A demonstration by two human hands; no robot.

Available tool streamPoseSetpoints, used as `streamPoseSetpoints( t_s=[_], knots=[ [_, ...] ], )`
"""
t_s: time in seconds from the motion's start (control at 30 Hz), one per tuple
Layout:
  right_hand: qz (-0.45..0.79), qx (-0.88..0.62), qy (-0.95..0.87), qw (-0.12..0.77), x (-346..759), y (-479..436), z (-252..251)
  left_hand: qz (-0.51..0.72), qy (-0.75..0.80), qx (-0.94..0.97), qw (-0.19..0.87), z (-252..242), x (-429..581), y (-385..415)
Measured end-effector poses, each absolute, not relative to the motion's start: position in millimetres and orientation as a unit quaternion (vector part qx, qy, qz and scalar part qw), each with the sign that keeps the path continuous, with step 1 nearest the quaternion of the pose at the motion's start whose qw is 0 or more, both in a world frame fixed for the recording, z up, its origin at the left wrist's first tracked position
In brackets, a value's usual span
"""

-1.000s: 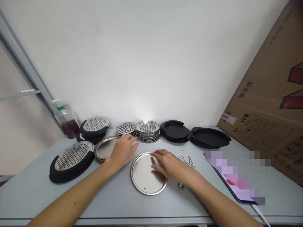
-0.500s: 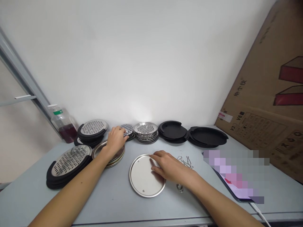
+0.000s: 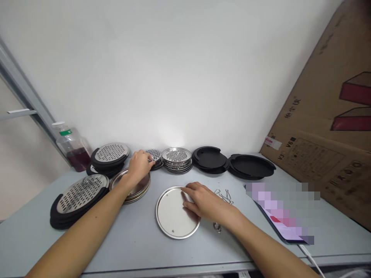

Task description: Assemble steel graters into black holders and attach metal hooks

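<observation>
In front of me a round silver metal disc (image 3: 175, 216) with a raised rim and small holes near its edge lies on the table. My right hand (image 3: 201, 200) rests over its right side, thumb and fingers apart, fingertips at the rim. My left hand (image 3: 140, 166) reaches over a stack of round metal lids (image 3: 142, 189) to a small stack of grater discs (image 3: 154, 155). Its thumb and fingers close on the near left edge of the top grater disc; the grip is partly hidden. Beside that stands another stack of silver grater discs (image 3: 177, 157).
Black round holders (image 3: 210, 157) and larger black trays (image 3: 252, 166) stand along the wall. Black-rimmed perforated graters (image 3: 79, 197) are piled at left, near a bottle of dark red liquid (image 3: 77, 156). Metal clips (image 3: 224, 196), a phone (image 3: 285, 224) with cable and a cardboard box (image 3: 324, 146) are at right.
The whole view has shifted slightly. My left hand's fingers have come closer together at the edge of the grater disc. My right hand stays on the metal disc.
</observation>
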State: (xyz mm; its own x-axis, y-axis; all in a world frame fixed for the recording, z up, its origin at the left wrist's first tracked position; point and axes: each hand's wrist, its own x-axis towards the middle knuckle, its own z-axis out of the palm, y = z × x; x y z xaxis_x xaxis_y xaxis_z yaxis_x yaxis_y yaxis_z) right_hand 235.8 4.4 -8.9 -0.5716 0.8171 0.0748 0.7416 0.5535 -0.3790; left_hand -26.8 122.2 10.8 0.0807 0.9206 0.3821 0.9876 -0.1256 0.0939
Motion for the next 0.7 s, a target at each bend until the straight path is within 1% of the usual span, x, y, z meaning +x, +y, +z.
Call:
streamPoseSetpoints(
  t_s=[0.2,0.3,0.43,0.53,0.6,0.7],
  knots=[
    [0.149,-0.444,-0.874,0.132,236,5,-12,-0.210,-0.641,-0.735,0.070,30,-41,110],
    [0.159,-0.438,-0.872,0.153,238,5,-11,-0.228,-0.628,-0.742,0.057,43,-47,94],
    [0.158,-0.459,-0.845,0.222,245,12,-9,-0.276,-0.581,-0.766,-0.022,58,-41,63],
    [0.156,-0.487,-0.810,0.288,251,21,-8,-0.299,-0.507,-0.802,-0.101,58,-25,37],
    [0.209,-0.495,-0.772,0.338,253,27,-8,-0.299,-0.453,-0.825,-0.159,50,-11,24],
    [0.369,-0.486,-0.701,0.370,253,31,-5,-0.309,-0.371,-0.851,-0.205,26,8,10]
  ],
)
